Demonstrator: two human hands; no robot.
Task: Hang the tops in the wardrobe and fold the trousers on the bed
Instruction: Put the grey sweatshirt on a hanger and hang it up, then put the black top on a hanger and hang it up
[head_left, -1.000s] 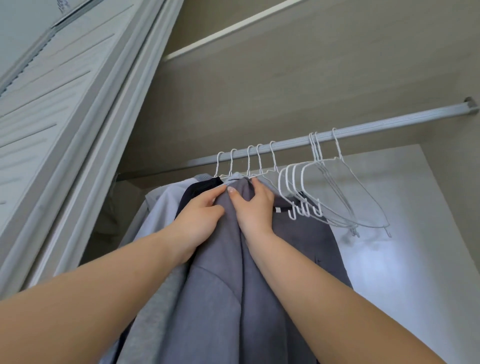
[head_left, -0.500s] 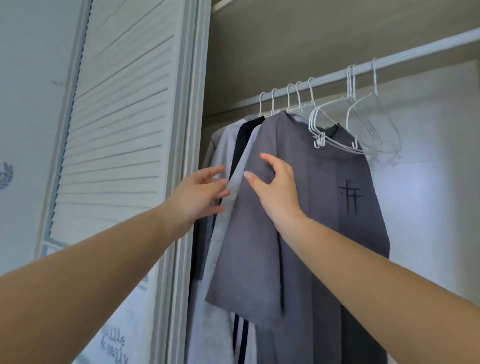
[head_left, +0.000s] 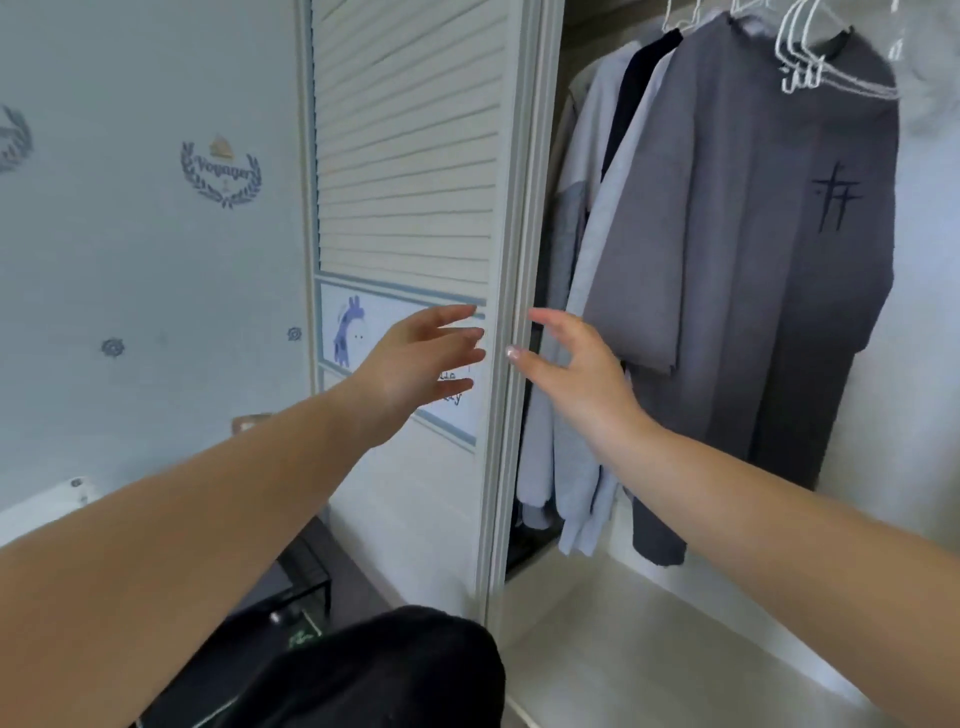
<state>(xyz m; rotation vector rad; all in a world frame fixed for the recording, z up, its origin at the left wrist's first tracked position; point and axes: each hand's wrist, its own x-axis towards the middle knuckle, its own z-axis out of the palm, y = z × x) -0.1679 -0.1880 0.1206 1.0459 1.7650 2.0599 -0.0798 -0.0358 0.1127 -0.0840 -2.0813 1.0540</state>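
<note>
Wardrobe (head_left: 530, 208) open, right half of frame; louvred door (head_left: 405, 156) centre. Grey top (head_left: 737, 234) hangs upper right on white wire hanger (head_left: 810, 67), beside paler tops (head_left: 587, 322) and one dark one. Fabric looks soft, light, limp; best taken at shoulders or hanger hook, likely. Left hand (head_left: 415, 364) and right hand (head_left: 576, 374) mid-frame flank door edge, fingers spread, holding nothing. Trousers, bed not in view.

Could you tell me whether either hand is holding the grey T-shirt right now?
No, both the left hand and the right hand are open and empty near the door edge, apart from the hanging grey T-shirt.
</note>
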